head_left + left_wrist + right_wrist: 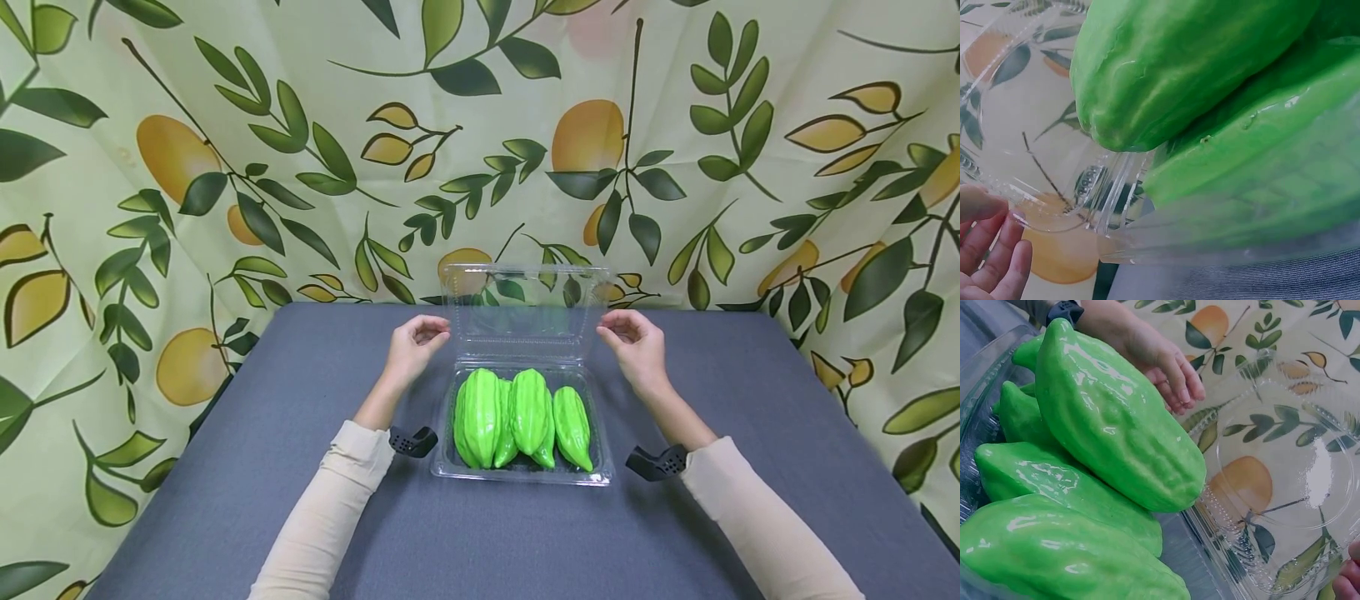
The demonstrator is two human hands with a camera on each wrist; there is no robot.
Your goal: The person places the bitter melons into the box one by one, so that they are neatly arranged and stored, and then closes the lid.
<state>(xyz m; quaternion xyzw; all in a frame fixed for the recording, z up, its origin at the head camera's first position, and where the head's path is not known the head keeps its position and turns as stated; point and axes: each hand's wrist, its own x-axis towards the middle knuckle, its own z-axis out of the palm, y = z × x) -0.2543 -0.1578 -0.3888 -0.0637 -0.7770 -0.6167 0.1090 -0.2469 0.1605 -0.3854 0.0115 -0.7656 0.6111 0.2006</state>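
A clear plastic clamshell container (442,473) stands on the table with its lid (517,321) raised at the back. Inside lie several glossy bright green, ridged, pod-shaped fruits (531,412), some stacked on others, with tapered ends toward the front. My left hand (416,343) is at the lid's left edge, pinching it between thumb and fingers; in the left wrist view its fingertips (1013,219) meet the clear rim. On the opposite side my right hand (636,343) pinches the lid's right edge, with only its fingertips (1349,578) showing in the right wrist view.
A grey-blue cloth covers the table (300,467). Behind and at both sides hangs a pale curtain (495,108) printed with leaves and orange fruit. Black wrist devices (412,442) sit on both wrists, below the light sleeves (322,508).
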